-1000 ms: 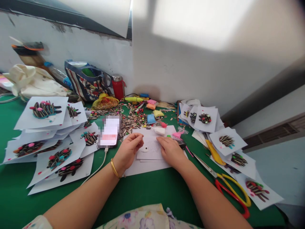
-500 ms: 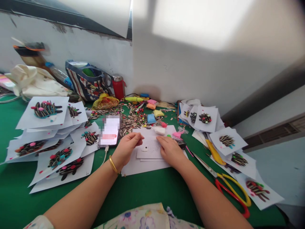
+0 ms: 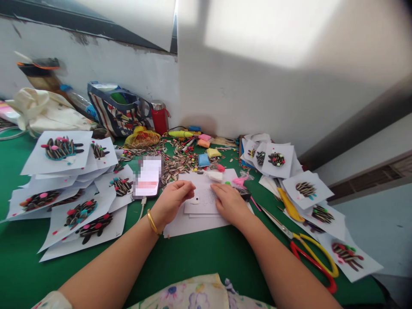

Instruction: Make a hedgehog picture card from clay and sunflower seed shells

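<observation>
Straight ahead, a small stack of white paper [image 3: 201, 207] lies on larger white sheets. The top sheet bears a faint drawing and, near its left side, a small white piece with a black dot [image 3: 195, 200]. My left hand [image 3: 174, 199] hovers at the stack's left edge, thumb and fingers pinched together; whatever is between them is too small to make out. My right hand [image 3: 230, 202] rests on the right side of the paper with its fingers stretched out flat. Just beyond its fingertips sits a white lump of clay [image 3: 215, 176].
Sunflower seeds [image 3: 175, 165] and clay packets [image 3: 204, 160] lie behind the paper. A phone [image 3: 147, 178] stands left. Seed-hedgehog cards [image 3: 62, 150] pile up on the left, more cards [image 3: 305, 190] on the right. Open scissors [image 3: 292, 235] lie beside my right forearm. A red flask [image 3: 159, 118] stands by the wall.
My left hand has shifted very slightly, its fingertips a little lower toward the paper. My right hand stays in place on the sheet.
</observation>
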`<state>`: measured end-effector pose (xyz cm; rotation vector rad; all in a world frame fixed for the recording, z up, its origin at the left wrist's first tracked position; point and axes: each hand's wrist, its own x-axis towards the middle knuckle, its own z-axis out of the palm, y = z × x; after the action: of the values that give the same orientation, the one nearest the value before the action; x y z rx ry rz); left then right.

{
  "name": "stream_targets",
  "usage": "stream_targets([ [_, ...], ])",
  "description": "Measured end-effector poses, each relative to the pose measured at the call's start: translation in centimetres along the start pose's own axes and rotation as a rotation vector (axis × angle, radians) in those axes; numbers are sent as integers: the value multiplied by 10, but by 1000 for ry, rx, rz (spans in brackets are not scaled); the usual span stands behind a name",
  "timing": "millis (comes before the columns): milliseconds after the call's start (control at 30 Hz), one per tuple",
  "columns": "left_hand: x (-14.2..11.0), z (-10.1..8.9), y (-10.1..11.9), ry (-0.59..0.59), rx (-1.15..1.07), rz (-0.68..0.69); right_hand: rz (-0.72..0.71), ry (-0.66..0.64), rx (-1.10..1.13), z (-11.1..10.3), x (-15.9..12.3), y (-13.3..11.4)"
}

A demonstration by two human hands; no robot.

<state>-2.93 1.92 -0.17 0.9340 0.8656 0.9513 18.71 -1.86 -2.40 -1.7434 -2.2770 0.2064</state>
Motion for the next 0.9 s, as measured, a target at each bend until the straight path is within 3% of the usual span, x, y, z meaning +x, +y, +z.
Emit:
stream_targets([
  [133,-2,2,1,-11,-181,-40,0,-5,1,0,0,0],
  [267,-3,3,1,-13,-122,-16,3,-15,-5,-1,0,-1],
  [533,4,-4,1,57,475,199,4,-12,-1,-3,0,-2],
  [733,5,-11,0,27,881,248,0,-1,2,-3,-1,-2],
  [900,3,-12,3,-70,1137,294,1,-9,0,-2,0,-1],
])
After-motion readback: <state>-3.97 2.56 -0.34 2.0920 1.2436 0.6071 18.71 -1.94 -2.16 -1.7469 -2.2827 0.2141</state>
